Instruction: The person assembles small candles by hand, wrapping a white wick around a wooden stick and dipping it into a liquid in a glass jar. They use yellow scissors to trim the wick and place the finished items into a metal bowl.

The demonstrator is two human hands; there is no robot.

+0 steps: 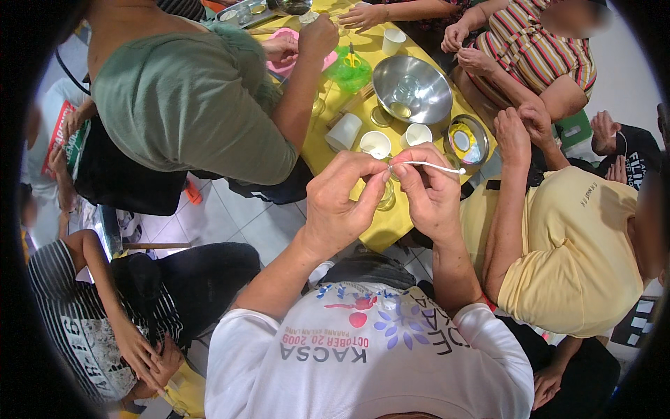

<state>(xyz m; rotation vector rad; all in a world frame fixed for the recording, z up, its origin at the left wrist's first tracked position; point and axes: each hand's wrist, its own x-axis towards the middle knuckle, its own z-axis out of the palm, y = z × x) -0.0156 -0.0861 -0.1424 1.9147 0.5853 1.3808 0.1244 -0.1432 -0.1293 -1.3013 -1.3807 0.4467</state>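
Observation:
In front of my chest, over the near end of the yellow table, my left hand and my right hand meet at their fingertips. Both thumbs and forefingers are pinched together on a thin white candle wick. Its longer end sticks out past my right fingers and finishes in a small knob. A tiny shiny bit shows between the fingertips, too small to make out. Just beyond my hands stand white paper cups. Below my fingers, a glass jar is partly hidden.
A steel bowl holding a glass jar, a round tin, a pink basin and a green bundle with yellow scissors are on the yellow-covered table. People crowd close at left and right; one in green leans over the table.

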